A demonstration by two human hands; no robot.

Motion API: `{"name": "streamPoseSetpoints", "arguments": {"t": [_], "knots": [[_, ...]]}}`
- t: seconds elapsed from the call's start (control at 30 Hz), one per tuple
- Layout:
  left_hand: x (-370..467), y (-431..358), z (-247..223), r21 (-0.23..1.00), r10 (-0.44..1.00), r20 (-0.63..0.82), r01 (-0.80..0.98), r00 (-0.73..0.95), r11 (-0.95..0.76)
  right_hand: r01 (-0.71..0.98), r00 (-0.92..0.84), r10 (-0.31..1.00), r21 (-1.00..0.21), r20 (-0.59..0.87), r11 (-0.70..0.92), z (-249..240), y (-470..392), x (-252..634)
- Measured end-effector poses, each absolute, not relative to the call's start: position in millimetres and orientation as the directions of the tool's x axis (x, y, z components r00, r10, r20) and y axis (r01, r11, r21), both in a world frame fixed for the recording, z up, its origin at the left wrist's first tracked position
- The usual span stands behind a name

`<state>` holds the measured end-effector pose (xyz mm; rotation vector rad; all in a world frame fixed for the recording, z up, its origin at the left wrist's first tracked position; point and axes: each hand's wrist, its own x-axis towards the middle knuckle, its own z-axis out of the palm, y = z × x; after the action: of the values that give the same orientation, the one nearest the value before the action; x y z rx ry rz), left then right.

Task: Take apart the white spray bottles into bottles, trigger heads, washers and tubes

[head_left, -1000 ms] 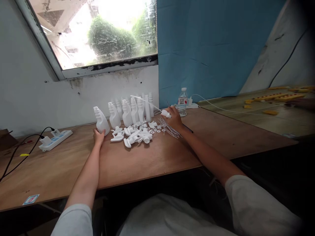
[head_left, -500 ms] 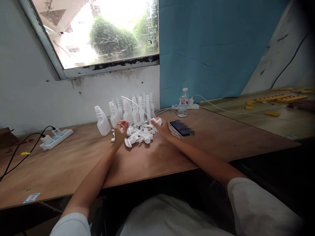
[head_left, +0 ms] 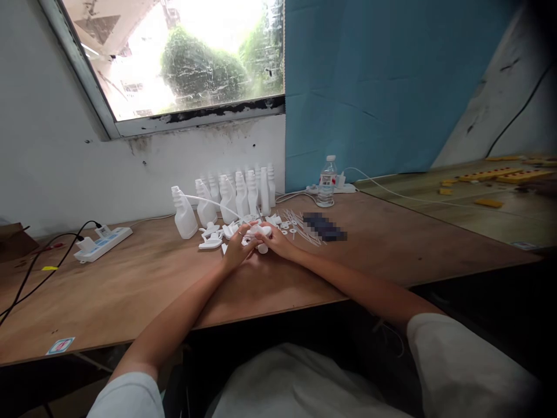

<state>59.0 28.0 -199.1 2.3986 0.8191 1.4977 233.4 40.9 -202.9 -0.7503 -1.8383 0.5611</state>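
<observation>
My right hand is closed on a white trigger spray head. My left hand has come up against it, with its thumb and fingers closed on the head's left side near the base of the tube. A long, thin white dip tube sticks out from there, curving up and to the left. Fingers hide part of the spray head. Around and behind my hands lies a pile of loose white spray heads. Just right of it are small white washers and loose dip tubes.
White spray bottles without heads stand in rows by the wall. A phone, blurred over, lies right of the tubes, with a water bottle behind it. A power strip with cables sits at left. Yellow parts lie far right.
My right hand has moved left and down with the spray head and its tube. My left hand has moved right to meet it, and both now grip the spray head low over the table.
</observation>
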Motion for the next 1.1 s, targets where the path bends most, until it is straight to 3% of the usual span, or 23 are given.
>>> {"name": "streamPoseSetpoints", "arguments": {"t": [0.3, 0.6, 0.77, 1.1], "knots": [[45.6, 35.9, -193.0, 0.373, 0.536, 0.775, 0.443, 0.335, -0.815, 0.282, -0.274, 0.635, -0.571, 0.722, 0.771, -191.0, 47.7, 246.7], [53.1, 29.4, -196.3, 0.403, 0.617, 0.713, 0.524, 0.334, -0.75, 0.304, -0.309, 0.467, -0.379, 0.829, 0.874, -184.8, 42.1, 249.6], [61.5, 21.6, -202.1, 0.465, 0.679, 0.627, 0.516, 0.381, -0.719, 0.309, -0.384, 0.364, -0.253, 0.849, 0.917, -190.2, 43.7, 247.1], [71.6, 19.2, -204.1, 0.717, 0.798, 0.543, 0.351, 0.261, -0.603, 0.406, -0.535, 0.175, 0.07, 0.826, 0.911, -194.4, 36.3, 245.9]]}}
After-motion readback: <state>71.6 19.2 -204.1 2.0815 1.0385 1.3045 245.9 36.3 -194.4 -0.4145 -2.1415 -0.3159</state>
